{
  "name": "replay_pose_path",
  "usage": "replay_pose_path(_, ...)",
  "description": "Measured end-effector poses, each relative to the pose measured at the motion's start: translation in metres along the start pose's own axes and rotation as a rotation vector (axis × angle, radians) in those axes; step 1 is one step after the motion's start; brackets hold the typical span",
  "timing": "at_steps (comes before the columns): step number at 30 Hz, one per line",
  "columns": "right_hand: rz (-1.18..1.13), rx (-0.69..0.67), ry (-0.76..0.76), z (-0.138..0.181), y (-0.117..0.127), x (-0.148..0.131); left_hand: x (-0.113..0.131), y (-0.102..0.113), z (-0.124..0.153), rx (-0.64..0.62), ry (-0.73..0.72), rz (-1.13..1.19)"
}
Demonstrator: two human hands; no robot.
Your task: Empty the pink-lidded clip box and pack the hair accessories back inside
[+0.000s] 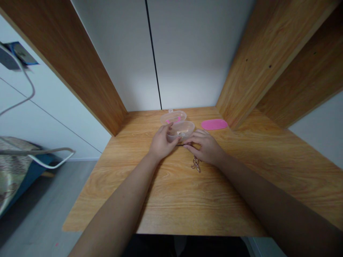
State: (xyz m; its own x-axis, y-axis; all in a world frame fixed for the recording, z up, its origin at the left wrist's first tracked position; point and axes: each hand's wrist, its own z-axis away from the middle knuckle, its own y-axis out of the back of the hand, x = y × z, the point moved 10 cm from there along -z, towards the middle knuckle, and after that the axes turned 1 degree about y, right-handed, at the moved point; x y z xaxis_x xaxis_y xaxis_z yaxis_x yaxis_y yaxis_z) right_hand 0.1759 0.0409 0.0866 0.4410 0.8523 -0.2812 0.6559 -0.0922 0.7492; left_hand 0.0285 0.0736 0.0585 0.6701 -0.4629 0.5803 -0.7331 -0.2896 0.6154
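A small clear plastic case (189,127) sits with its lid (164,117) folded back toward the wall; some small metallic and white bits lie inside it. My left hand (159,144) grips the case's left side, fingers over the rim and thumb along the front. Close to the case's front right edge, my right hand (205,147) pinches a thin dark stick (180,145) that reaches toward my left thumb. Below the right hand lies a copper-coloured metal charm (196,165); whether it is joined to the stick is hidden.
To the right of the case is a flat pink oval piece (214,124). The wooden desktop (171,203) is bounded by wooden side panels (249,64) and a white back wall (182,64). Cables (50,166) hang at the left beyond the desk.
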Motion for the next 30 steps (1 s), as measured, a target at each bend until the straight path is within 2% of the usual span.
replay_pose_path(10, 0.032, 0.059, -0.026, -0.001, 0.01, -0.001, -0.001, -0.001, -0.001, -0.018, -0.011, 0.023)
replay_pose_path(19, 0.101, 0.157, -0.102, 0.002, 0.019, 0.01, 0.009, -0.003, 0.002, -0.047, -0.081, 0.061)
replay_pose_path(24, 0.136, 0.236, -0.118, 0.004, 0.029, 0.01, 0.014, -0.005, 0.003, -0.076, -0.111, 0.094)
replay_pose_path(30, 0.145, 0.271, -0.136, 0.005, 0.035, 0.009, 0.018, -0.006, 0.003, -0.112, -0.115, 0.128)
